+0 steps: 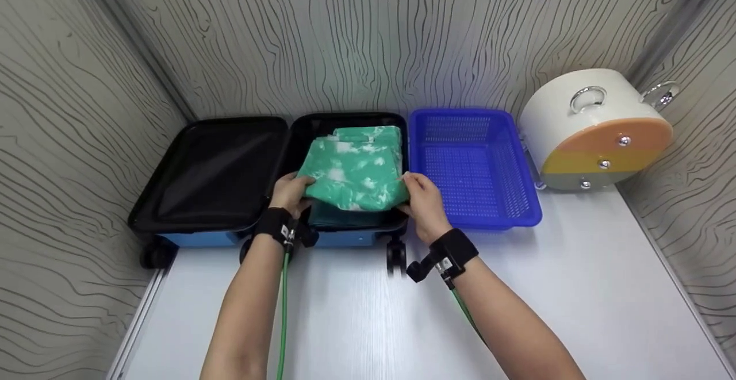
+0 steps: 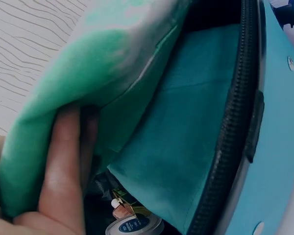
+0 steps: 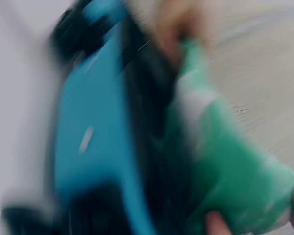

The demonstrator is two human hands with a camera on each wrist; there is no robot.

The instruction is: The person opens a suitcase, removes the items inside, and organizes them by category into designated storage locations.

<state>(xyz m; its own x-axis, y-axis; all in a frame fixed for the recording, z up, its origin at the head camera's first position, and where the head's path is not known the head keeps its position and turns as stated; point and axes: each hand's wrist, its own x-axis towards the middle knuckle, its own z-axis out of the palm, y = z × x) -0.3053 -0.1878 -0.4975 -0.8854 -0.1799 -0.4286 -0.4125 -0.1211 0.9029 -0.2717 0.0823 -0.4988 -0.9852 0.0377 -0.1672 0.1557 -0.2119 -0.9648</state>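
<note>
A folded green-and-white tie-dye cloth (image 1: 351, 173) lies over the right half of an open blue suitcase (image 1: 305, 127), its near edge raised. My left hand (image 1: 288, 193) pinches the cloth's near left corner, with fingers tucked beneath it in the left wrist view. At the near right corner, my right hand (image 1: 424, 202) pinches it between thumb and fingers. Under the raised edge, a dark teal cloth (image 2: 181, 122) lies inside the suitcase. Beside that sits a small round container (image 2: 134, 226), partly hidden. The right wrist view is blurred.
The suitcase's other half (image 1: 213, 173), black inside, lies spread on the left. A blue plastic basket (image 1: 532, 210) stands right of the suitcase. Farther right is a white, round-bodied case (image 1: 558, 104) with coloured drawers and metal handles. Patterned walls enclose the white table (image 1: 356, 311).
</note>
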